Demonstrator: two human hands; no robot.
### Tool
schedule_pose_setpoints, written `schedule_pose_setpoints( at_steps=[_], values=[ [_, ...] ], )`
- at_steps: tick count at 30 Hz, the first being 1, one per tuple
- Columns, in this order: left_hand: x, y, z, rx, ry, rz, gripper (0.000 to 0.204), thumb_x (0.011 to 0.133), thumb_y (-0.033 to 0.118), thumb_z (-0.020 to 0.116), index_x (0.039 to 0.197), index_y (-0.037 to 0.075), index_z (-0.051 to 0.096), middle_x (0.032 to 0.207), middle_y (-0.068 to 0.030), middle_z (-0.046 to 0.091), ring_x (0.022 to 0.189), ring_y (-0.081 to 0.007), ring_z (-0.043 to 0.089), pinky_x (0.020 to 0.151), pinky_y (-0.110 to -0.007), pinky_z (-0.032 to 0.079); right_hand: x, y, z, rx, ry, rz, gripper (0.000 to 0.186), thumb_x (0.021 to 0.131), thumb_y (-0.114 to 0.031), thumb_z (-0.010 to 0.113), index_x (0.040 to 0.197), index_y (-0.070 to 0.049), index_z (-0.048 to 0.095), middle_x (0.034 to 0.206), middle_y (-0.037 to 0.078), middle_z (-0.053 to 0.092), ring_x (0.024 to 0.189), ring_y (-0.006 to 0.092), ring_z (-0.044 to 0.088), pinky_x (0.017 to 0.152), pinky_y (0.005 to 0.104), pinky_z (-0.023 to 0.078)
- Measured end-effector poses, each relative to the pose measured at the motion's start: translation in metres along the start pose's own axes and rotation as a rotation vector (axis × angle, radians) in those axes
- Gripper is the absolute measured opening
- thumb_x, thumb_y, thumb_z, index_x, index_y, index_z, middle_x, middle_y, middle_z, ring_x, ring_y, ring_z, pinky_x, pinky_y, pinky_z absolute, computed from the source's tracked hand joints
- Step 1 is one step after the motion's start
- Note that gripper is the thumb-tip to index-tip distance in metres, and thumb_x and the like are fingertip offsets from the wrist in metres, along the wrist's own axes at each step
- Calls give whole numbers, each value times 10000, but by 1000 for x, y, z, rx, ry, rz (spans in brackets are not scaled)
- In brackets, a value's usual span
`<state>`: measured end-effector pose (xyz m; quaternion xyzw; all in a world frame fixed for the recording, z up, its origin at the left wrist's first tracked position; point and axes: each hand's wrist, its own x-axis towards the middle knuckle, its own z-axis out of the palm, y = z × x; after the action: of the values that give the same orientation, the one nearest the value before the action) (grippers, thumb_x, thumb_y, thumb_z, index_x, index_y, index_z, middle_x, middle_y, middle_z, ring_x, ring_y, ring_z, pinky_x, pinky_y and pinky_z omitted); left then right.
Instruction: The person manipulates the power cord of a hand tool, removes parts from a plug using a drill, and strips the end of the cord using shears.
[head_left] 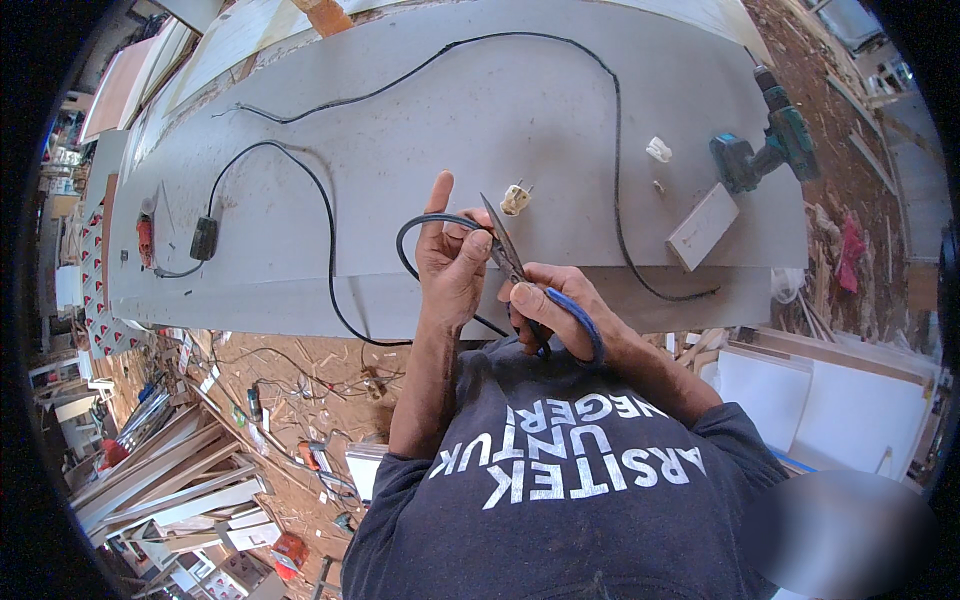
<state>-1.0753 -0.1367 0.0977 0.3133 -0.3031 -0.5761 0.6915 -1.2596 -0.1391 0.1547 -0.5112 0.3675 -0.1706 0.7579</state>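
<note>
We're looking down over our own chest at the near edge of a long grey panel [480, 120]. Our left hand [452, 262] is up at that edge, thumb and fingers pinched around a looped black cable [420, 225], forefinger sticking straight up. Our right hand [560, 305] is clenched through the blue handles of a pair of scissors [510, 255], whose dark blades point up and away and meet the cable right at the left fingertips. Both hands hover just over the panel's front edge, above our dark printed shirt [560, 500].

There is plenty of bare grey surface ahead of the hands. The cable runs on in a wide arc across the panel and comes back to the front edge on our right. Just beyond the blade tips lies a small pale plug [515, 198]; further right are a small white piece [658, 150], a flat pale block [702, 227] and a teal cordless drill [765, 148] close to the right end. Off to the left, a second black lead ends in a black adapter [204, 238] next to an orange tool [145, 240].

Below the front edge the floor [290, 370] is crowded with wood scraps and wires, with white mouldings [170, 470] stacked at lower left and white boards [820, 400] at right. No container shows anywhere.
</note>
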Motion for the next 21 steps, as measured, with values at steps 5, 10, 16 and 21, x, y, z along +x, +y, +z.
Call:
schedule_pose_setpoints(
  at_steps=[5,10,16,21],
  values=[
    [0,0,-1,6,-36,8,770,932,4,638,1572,84,217,1039,-69,646,928,-141,653,876,-333,585,-2,-6,4,30,36,-7,467,996,-484,564,915,-25,572,710,21,556,625,121,575,567,281,491],
    [0,-1,-2,42,-12,19,778,928,2,641,1574,90,217,1039,-64,649,933,-142,650,856,-324,580,0,-2,0,14,0,16,523,982,-519,565,1058,-3,588,791,32,569,639,131,613,576,270,517],
    [1,-1,-1,14,-24,15,782,927,7,647,1575,96,218,1044,-64,648,947,-143,647,868,-325,579,-1,-4,0,22,-1,12,530,979,-530,566,1054,-6,591,787,31,569,635,130,612,575,269,515],
    [1,-2,-6,9,-34,11,789,924,4,652,1576,101,218,1054,-69,645,965,-151,647,869,-323,578,0,-4,1,25,4,10,522,982,-525,564,1041,-7,592,766,22,563,628,124,605,566,268,506]
  ],
)
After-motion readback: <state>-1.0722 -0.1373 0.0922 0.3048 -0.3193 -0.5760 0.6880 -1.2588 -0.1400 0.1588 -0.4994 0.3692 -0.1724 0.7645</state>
